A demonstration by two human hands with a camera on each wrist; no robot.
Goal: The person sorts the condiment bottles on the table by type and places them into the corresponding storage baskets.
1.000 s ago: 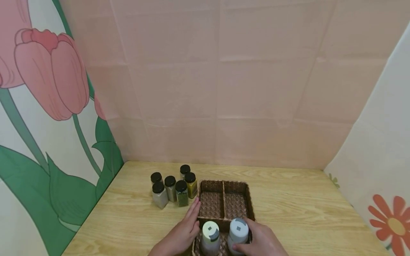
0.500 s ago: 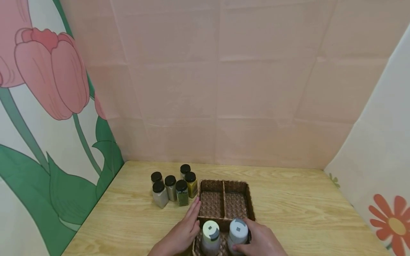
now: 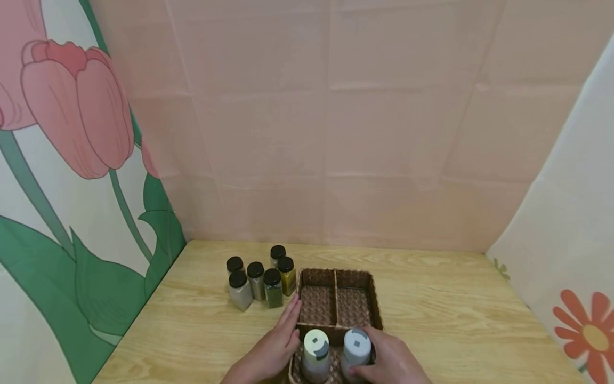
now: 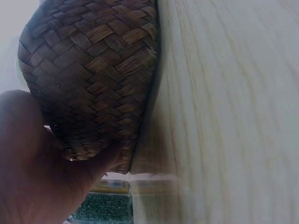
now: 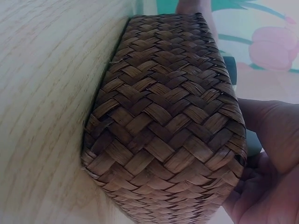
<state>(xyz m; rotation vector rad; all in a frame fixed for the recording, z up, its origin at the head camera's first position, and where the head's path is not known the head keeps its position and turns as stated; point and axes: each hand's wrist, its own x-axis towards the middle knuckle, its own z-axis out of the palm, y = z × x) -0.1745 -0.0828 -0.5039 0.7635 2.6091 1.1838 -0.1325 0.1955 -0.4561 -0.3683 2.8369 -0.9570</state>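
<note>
A brown woven basket with several compartments stands on the table's near part. My left hand lies along its left side, fingers mostly straight; in the left wrist view the fingers touch the woven wall. My right hand holds a bottle with a white-grey cap, upright in the near right part of the basket. Just left of it stands another upright bottle with a pale cap, touched by neither hand. The bottles' lower parts are hidden by the basket and the right hand.
Several black-capped spice jars cluster left of the basket, including one with green contents, one yellow and one pale. The wood-grain table meets a pink cloth backdrop behind. Patterned sheets hang at both sides.
</note>
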